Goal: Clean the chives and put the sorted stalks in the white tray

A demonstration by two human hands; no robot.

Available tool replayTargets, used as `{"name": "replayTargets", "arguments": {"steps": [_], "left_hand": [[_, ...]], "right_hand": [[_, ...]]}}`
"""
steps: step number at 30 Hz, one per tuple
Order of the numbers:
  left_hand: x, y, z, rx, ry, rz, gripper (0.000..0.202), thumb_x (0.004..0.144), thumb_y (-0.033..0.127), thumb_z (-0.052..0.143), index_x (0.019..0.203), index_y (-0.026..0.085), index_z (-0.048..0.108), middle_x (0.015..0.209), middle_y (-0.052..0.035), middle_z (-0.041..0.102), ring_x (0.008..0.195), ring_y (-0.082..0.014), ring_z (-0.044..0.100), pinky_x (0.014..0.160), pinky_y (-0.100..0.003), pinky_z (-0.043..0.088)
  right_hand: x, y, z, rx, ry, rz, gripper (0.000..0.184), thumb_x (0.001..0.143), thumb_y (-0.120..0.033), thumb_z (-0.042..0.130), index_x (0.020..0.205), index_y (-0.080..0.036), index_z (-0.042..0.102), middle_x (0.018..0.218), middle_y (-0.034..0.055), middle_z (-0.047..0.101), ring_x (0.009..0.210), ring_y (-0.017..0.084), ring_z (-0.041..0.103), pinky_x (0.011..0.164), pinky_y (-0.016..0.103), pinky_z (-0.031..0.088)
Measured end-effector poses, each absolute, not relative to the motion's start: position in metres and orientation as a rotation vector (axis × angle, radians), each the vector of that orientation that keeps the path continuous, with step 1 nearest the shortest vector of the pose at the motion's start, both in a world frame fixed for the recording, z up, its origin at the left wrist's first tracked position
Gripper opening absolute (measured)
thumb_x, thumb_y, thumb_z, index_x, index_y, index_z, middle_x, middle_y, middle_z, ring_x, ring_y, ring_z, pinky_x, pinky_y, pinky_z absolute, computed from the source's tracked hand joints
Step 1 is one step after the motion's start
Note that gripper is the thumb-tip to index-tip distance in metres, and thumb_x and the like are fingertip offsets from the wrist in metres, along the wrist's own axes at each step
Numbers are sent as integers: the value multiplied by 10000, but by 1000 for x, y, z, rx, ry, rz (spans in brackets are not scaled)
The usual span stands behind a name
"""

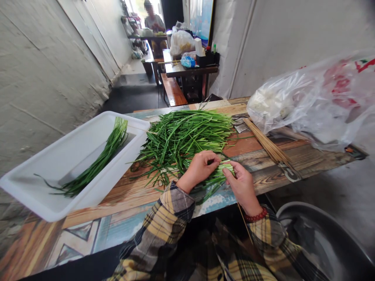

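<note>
My left hand (pixel 199 168) and my right hand (pixel 241 182) both close on a small bunch of green chives (pixel 220 175) at the near edge of the wooden table (pixel 129 195). The left fingers curl over the bunch's leafy part. The right thumb and fingers pinch its pale cut ends. A thin bamboo skewer (pixel 244 224) slants down below my right wrist. Just beyond my hands lies a big loose pile of chives (pixel 184 136). A white plastic tray (pixel 64 156) at the left holds a long tidy bunch of chives (pixel 96 164).
A bundle of bamboo skewers (pixel 268 144) lies right of the pile, by a clear plastic bag (pixel 316 97). A metal basin (pixel 325 238) stands low at the right. Far back, a second table (pixel 187 66) carries bags and bottles, and a person (pixel 154 19) sits beyond it.
</note>
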State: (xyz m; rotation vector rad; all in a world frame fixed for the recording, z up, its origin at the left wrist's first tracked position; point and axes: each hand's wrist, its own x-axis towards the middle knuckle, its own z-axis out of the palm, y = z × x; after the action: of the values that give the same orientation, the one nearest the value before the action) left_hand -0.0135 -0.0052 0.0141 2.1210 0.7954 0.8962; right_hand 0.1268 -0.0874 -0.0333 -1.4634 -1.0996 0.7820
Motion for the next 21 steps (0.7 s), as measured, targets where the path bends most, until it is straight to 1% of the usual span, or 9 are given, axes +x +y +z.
{"name": "replayTargets", "arguments": {"steps": [7, 16, 21], "left_hand": [[-14, -4, 13, 2101, 775, 893, 120, 790, 111, 574, 720, 137, 668, 713, -15, 645, 710, -114, 585, 704, -217, 438], [-15, -3, 11, 2109, 766, 876, 127, 794, 115, 565, 721, 135, 667, 717, -16, 643, 708, -112, 582, 703, -215, 434], [-15, -2, 10, 2149, 741, 870, 130, 799, 115, 562, 722, 136, 665, 726, -19, 643, 720, -117, 577, 710, -223, 427]], "right_hand": [[126, -87, -33, -1450, -1108, 740, 345, 799, -414, 611, 1028, -158, 649, 778, 34, 674, 519, 110, 527, 485, 220, 425], [127, -88, -31, -1495, -1134, 755, 344, 820, -422, 592, 1037, -158, 635, 723, 15, 657, 460, 99, 504, 480, 231, 426], [126, -87, -31, -1459, -1114, 747, 311, 805, -401, 603, 1007, -166, 621, 786, 32, 657, 525, 110, 520, 480, 222, 434]]}}
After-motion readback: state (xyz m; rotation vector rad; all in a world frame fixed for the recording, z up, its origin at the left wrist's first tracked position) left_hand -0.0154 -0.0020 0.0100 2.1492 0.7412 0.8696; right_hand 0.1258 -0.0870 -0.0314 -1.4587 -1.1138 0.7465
